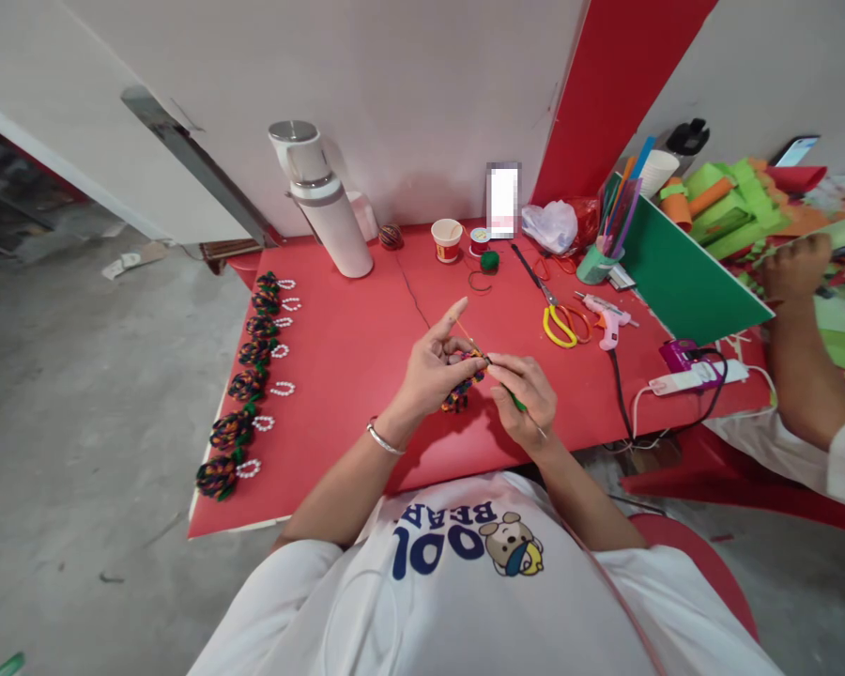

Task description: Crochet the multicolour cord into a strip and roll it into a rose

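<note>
My left hand [437,366] pinches a small piece of multicoloured crochet work [457,399], its index finger raised with a strand of yarn running from it. In my right hand [527,399] is a crochet hook [516,401] with a green handle, its tip at the edge of the work. The two hands meet over the red table [352,376]. A thin dark strand [414,291] trails from the ball of variegated yarn [391,237] toward my left hand. Parts of the work are hidden behind my fingers.
Several crocheted pieces with bead loops [246,385] line the left edge. Along the back stand a white flask [330,211], paper cup [447,241] and phone [502,199]. Scissors [559,324], glue gun [611,324] and power strip [697,377] lie right. Another person's arm [809,347] is beyond the green board [697,282].
</note>
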A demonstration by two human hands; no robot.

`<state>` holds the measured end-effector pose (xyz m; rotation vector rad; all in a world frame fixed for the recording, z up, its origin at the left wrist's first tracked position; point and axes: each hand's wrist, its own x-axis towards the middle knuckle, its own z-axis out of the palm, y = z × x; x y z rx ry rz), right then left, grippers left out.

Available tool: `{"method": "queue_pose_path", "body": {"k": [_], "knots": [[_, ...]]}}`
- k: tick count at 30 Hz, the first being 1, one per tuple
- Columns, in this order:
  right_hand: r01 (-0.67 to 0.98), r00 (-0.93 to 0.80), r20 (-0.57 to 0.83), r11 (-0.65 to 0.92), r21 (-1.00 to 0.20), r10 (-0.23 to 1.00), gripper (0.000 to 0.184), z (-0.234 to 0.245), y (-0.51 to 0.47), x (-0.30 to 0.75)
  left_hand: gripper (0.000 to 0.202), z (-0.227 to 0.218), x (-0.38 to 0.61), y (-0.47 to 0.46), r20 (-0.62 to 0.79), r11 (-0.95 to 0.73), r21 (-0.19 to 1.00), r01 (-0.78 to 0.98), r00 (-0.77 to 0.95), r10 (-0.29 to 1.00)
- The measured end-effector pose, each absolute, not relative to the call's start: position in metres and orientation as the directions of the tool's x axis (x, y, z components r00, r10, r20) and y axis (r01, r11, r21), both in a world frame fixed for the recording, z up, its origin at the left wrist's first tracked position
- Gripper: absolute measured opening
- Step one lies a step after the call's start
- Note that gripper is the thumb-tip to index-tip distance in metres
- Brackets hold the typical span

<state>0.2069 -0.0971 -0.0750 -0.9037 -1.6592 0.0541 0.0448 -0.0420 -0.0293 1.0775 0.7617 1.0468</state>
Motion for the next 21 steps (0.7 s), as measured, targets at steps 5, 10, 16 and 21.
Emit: {"method": "queue_pose_path", "body": {"k": [5,10,16,21], "knots": [[0.576,0.023,0.805,0.65,-0.495,0.593,0.031,-0.07,-0.098,0.204,0.108,-0.029,0.048,-0.045,0.007,0.069,0.963,-0.26,0.281,0.96],[0.647,0.018,0.852,0.643,-0.409,0.523,0.033,-0.078,-0.099,0.199,0.116,-0.03,0.05,-0.045,-0.044,0.155,0.926,-0.344,0.31,0.95],[0.459,-0.001,0.801,0.712,-0.532,0.599,0.024,-0.073,-0.087,0.216,0.122,-0.03,0.043,-0.038,-0.129,0.277,0.892,-0.357,0.387,0.913],[0.564,-0.059,0.791,0.674,-0.477,0.609,0.029,-0.062,-0.088,0.216,0.112,-0.034,0.051,-0.04,-0.043,0.104,0.951,-0.291,0.209,0.977]]}}
